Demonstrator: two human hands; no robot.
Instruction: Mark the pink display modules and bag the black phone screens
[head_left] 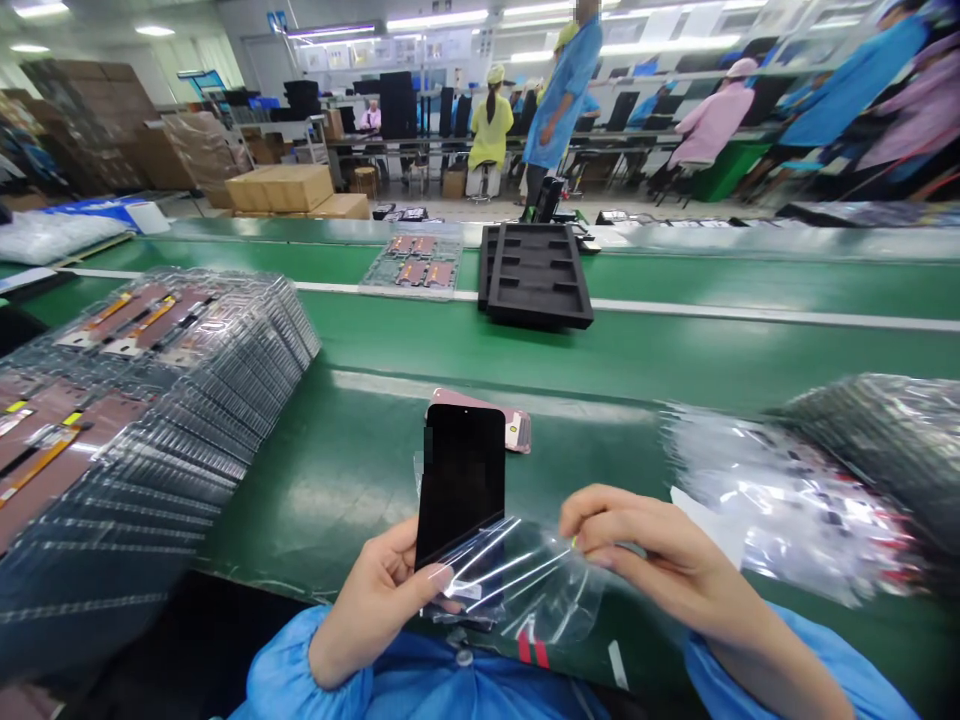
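Note:
My left hand (390, 580) grips a black phone screen (463, 475) by its lower left edge, thumb across the front. A clear protective film (547, 580) is peeled back from the lower part of the screen and stretches to the right. Its corner, with a small yellow-green tab, is pinched between the thumb and fingers of my right hand (637, 540). Red marks show on the film's lower edge. Behind the screen, another phone screen panel (517, 430) with a pinkish back lies on the green bench (360, 470), partly covered.
Tall stacked clear trays (247, 370) with screen panels stand at left. Loose plastic films (795, 510) lie at right beside another tray stack (892, 430). Black foam trays (540, 275) and a clear tray (412, 262) sit on the green conveyor beyond. Several people work farther back.

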